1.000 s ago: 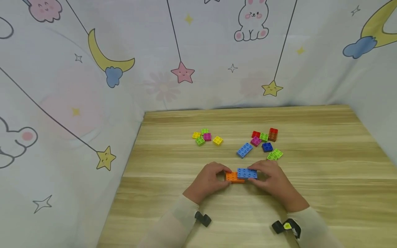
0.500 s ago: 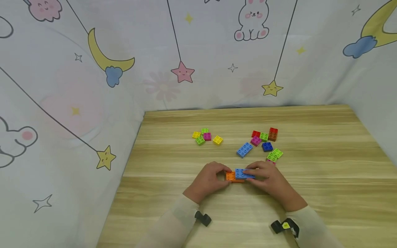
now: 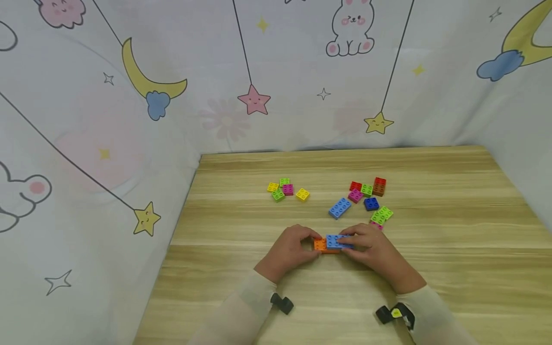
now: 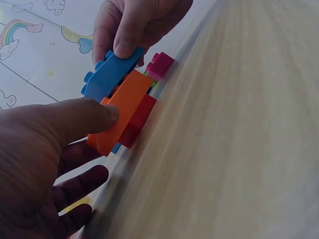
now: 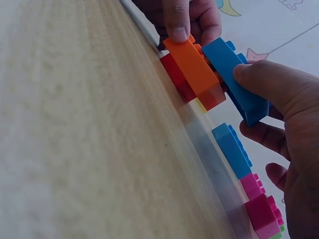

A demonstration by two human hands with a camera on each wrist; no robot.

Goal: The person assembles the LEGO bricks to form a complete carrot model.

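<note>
My left hand pinches an orange toy building brick between thumb and fingers, low over the table. Under that brick sits a red brick, seen in both wrist views. From the other side, my right hand grips a long light-blue brick, thumb along its near side and fingertips over its studs. The blue brick lies over the right part of the orange one, shifted to the right. In the right wrist view it stands slightly tilted, with orange studs showing in a narrow gap.
Behind the hands lies another blue brick. To its right are a dark-blue brick, a lime brick over a pink one, and a red-and-brown cluster. A small group with a yellow brick lies back left. A printed cloth hangs behind the table.
My right hand has moved slightly left with the blue brick, which now covers more of the orange one. Its fingers have come over the studs. The left hand has stayed in place.
</note>
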